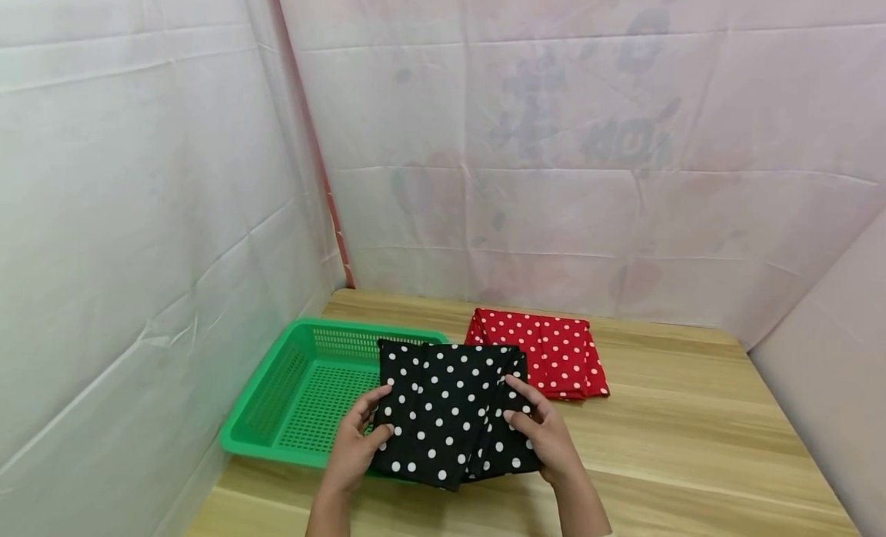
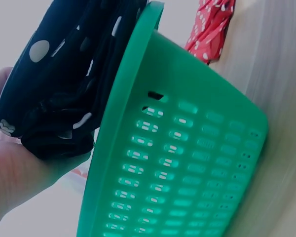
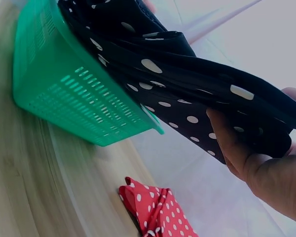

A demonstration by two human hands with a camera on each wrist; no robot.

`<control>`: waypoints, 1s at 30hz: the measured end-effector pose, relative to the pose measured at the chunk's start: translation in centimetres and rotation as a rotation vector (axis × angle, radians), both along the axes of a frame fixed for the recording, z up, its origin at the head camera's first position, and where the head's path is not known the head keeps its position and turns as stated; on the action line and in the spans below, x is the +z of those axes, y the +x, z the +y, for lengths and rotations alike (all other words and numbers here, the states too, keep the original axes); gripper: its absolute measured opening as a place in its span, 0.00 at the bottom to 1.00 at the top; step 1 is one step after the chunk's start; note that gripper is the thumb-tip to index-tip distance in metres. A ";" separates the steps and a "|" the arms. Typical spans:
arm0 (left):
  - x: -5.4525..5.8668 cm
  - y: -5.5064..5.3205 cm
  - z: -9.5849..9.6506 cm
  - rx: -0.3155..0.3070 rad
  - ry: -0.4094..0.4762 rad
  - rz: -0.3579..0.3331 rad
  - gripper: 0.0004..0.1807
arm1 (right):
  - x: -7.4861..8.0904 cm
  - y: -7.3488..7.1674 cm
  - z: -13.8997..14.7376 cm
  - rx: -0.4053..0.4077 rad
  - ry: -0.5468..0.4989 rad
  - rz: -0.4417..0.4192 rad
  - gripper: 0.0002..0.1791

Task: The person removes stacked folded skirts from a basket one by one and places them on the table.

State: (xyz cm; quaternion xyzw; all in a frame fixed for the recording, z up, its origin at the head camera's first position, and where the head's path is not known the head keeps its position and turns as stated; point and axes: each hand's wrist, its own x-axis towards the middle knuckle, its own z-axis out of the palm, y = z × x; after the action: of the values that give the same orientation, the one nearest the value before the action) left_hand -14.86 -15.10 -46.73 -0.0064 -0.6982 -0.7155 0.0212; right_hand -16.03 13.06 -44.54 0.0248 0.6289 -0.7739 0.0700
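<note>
A folded black cloth with white polka dots (image 1: pixel 443 414) is held up between both hands, overlapping the right part of a green plastic basket (image 1: pixel 238 442) in the head view. My left hand (image 1: pixel 356 437) grips its left edge, thumb on the near face. At the opposite edge my right hand (image 1: pixel 550 437) pinches the layers between thumb and fingers. In the right wrist view the black cloth (image 3: pixel 187 98) shows several stacked folds beside the basket rim. The left wrist view has the cloth (image 2: pixel 64 64) right at the rim of the basket (image 2: pixel 187 148).
A folded red cloth with white dots (image 1: pixel 554 352) lies on the wooden table (image 1: pixel 678 429), behind and right of the black one. White sheeting (image 1: pixel 152 214) walls in the left, back and right sides. The basket stands close to the left wall.
</note>
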 end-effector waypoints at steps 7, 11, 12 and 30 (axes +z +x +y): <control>0.5 0.1 1.2 -0.028 0.011 0.031 0.31 | 0.7 0.5 1.0 -0.018 -0.013 0.019 0.30; 1.0 -0.1 1.9 -0.061 0.033 0.036 0.31 | 1.0 0.8 1.7 -0.048 -0.008 0.019 0.30; 1.1 -0.2 2.1 -0.070 0.043 0.036 0.31 | 1.1 0.9 1.9 -0.053 -0.008 0.019 0.30; 0.7 -0.7 8.7 -0.198 0.091 0.061 0.30 | 1.6 2.4 8.2 -0.090 0.024 0.080 0.26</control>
State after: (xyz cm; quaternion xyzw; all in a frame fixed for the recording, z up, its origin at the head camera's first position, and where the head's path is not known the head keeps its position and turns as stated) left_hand -15.55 -6.42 -46.01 -0.0961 -0.6599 -0.7446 -0.0283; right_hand -13.58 21.27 -42.95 0.0228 0.6387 -0.7690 0.0096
